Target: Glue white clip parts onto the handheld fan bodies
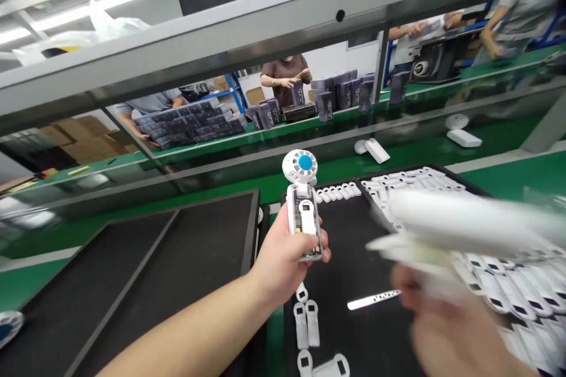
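Note:
My left hand (289, 250) is closed round the body of a small white handheld fan (303, 212). Its round head has a blue centre and faces up; the open front shows circuit parts and a little display, with my thumb near the lower end. Over the right side of the black tray, my right hand (451, 318) is smeared by motion. Its fingers look closed at a blurred white object (455, 224), whose kind I cannot make out. A thin white strip with holes (374, 300) shows beside those fingers; whether they touch it is unclear.
White cover pieces (517, 288) lie in rows across the black tray (340, 247). Another black tray (177, 253) stands to the left. More white fans (375, 151) lie on the green bench behind. A metal shelf beam (221, 35) crosses above; co-workers handle dark boxes (190, 123) beyond.

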`<state>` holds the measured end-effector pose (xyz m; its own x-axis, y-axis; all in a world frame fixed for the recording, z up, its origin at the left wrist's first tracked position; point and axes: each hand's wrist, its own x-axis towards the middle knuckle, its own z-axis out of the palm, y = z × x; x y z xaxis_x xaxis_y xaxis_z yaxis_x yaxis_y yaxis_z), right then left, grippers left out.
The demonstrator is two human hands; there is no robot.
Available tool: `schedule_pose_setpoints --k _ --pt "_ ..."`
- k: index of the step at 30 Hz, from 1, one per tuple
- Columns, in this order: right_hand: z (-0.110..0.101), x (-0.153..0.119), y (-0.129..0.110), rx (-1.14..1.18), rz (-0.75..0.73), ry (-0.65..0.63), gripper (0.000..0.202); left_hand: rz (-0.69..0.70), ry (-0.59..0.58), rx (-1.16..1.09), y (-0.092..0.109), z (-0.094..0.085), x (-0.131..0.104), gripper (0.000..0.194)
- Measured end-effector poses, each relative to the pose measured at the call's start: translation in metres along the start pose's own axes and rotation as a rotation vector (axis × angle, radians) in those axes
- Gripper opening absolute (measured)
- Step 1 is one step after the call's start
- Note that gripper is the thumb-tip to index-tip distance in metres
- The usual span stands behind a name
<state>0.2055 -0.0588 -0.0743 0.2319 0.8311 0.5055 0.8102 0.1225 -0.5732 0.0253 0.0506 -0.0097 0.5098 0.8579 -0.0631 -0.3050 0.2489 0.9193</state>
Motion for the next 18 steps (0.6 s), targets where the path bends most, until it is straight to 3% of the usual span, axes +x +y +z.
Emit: schedule_pose_setpoints --k 3,5,11,14,18 --pt "0.023 0.002 -0.014 0.042 -0.104 -0.119 0.031 -0.017 0.016 0.025 -0.001 0.003 -0.004 0.044" --pt "0.025 0.003 -0.018 0.093 -0.132 -0.161 0.031 -0.04 0.007 0.013 -0.003 0.003 -0.005 0.043" --pt "-0.001 -0.007 -0.008 0.231 -0.107 0.047 0.027 0.011 -0.054 -0.089 -0.003 0.002 -0.01 0.037" --pt "0.004 -0.01 0.014 0.06 -0.157 0.029 0.026 -0.033 0.005 -0.011 -0.001 -0.003 -0.005 0.032" --pt "0.017 -0.004 0.055 -0.329 -0.085 -0.226 0.026 -0.068 0.21 0.19 0.007 -0.024 0.03 0.033"
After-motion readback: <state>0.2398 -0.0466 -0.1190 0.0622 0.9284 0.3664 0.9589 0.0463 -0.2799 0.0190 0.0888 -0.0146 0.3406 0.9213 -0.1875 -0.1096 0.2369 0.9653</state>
